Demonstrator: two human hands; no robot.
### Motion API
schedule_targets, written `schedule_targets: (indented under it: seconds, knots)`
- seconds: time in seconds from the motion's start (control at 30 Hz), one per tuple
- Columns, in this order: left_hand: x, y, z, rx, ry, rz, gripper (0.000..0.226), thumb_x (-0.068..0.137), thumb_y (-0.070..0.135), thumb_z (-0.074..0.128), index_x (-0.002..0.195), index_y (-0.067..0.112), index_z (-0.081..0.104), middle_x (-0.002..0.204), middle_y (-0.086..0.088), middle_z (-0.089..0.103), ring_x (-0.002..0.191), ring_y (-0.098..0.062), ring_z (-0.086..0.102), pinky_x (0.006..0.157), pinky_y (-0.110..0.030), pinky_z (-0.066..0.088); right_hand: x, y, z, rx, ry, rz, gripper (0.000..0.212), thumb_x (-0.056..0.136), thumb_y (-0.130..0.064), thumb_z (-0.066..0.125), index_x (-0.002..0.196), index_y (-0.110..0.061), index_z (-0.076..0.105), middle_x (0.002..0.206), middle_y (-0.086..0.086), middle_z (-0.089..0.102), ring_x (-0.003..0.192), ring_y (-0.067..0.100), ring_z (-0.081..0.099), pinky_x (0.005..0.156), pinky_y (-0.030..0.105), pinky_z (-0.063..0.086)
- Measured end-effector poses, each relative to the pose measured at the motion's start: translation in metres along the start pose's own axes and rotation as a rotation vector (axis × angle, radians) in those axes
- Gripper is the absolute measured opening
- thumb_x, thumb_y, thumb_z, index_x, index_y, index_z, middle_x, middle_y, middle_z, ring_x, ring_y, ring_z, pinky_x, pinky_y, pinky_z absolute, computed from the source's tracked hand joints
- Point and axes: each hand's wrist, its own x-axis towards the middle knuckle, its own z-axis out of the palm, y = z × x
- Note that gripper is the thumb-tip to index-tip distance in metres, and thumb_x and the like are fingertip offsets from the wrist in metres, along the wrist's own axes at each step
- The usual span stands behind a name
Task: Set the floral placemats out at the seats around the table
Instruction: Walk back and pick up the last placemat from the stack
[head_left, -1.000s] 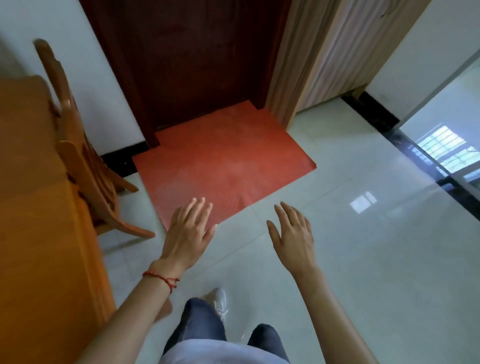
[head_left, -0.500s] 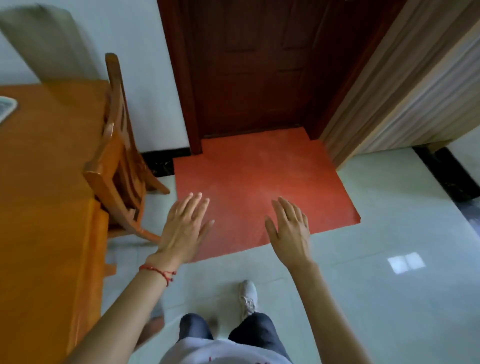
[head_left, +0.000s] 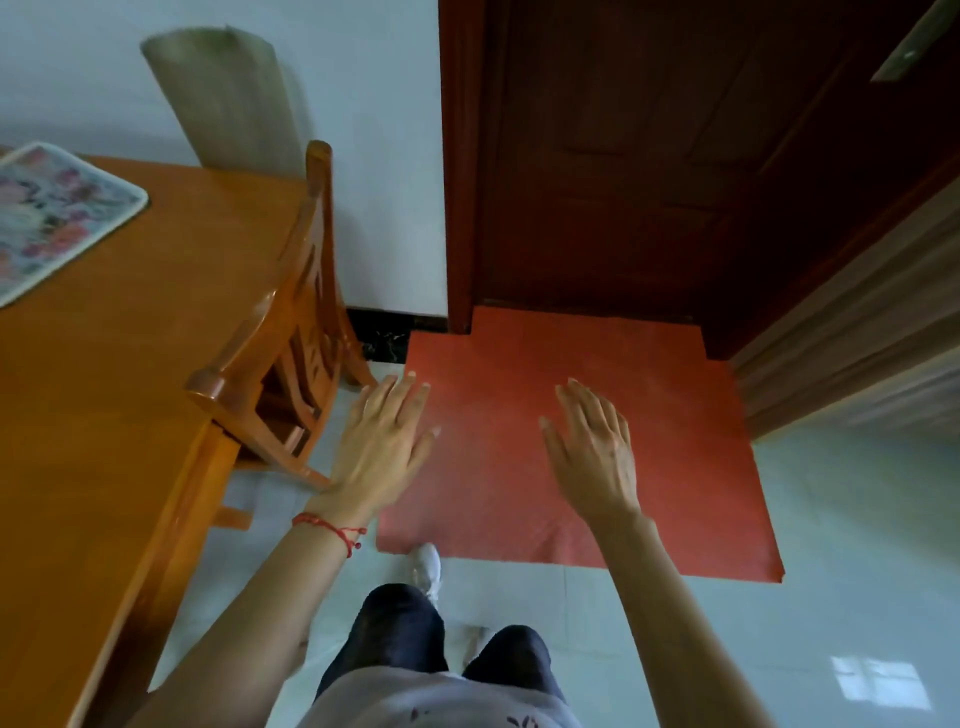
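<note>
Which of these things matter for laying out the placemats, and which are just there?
For the job:
floral placemat
table
chair
left hand, empty
right hand, empty

Just there:
red floor mat
dark door

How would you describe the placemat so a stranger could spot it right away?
Find the orange wooden table on the left. The placemat lies flat at its far left edge, partly out of view. It alone has a pale border and pink flowers.

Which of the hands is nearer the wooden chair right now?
Left. The left hand hovers open just beside the wooden chair, near its back leg; the right hand hovers farther off, over the red mat.
</note>
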Motion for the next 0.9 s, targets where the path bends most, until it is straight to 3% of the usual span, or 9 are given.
schedule_targets:
  seconds: [0.23,0.37,0.53,0.9]
  knots:
    - [0.065,-0.027,-0.013,0.016,0.049,-0.009,0.072,0.097,0.047,0.005,0.124,0.003,0.054,0.127,-0.018,0.057,0.121,-0.035,0.051,0.098,-0.052,0.04,0.074,-0.012,0.02,-0.005,0.049,-0.048,0.046,0.09,-0.034,0.04,0.117,-0.002,0.06,0.121,0.016,0.061,0.11,0.033,0.059,0.092,0.044,0.046]
    - [0.111,-0.051,-0.028,0.011,0.091,-0.01,0.062,0.096,0.045,0.018,0.123,0.003,0.055,0.126,-0.018,0.058,0.121,-0.035,0.052,0.098,-0.052,0.039,0.124,-0.023,0.03,-0.028,0.069,-0.043,0.046,0.089,-0.034,0.041,0.116,-0.003,0.061,0.12,0.016,0.062,0.109,0.033,0.06,0.091,0.044,0.046]
    - [0.158,-0.087,-0.049,-0.001,0.138,-0.019,0.07,0.097,0.047,0.006,0.124,0.004,0.054,0.126,-0.016,0.058,0.121,-0.034,0.052,0.099,-0.05,0.039,0.184,-0.04,0.035,-0.073,0.104,-0.057,0.046,0.088,-0.034,0.041,0.113,-0.003,0.062,0.118,0.015,0.063,0.106,0.032,0.061,0.089,0.042,0.048]
    - [0.215,-0.139,-0.073,0.009,0.185,-0.155,0.068,0.098,0.047,0.007,0.126,0.005,0.052,0.129,-0.017,0.056,0.125,-0.033,0.048,0.102,-0.051,0.037,0.287,-0.073,0.054,-0.038,0.08,-0.176,0.047,0.088,-0.034,0.04,0.116,-0.003,0.061,0.12,0.016,0.061,0.11,0.033,0.059,0.092,0.043,0.045]
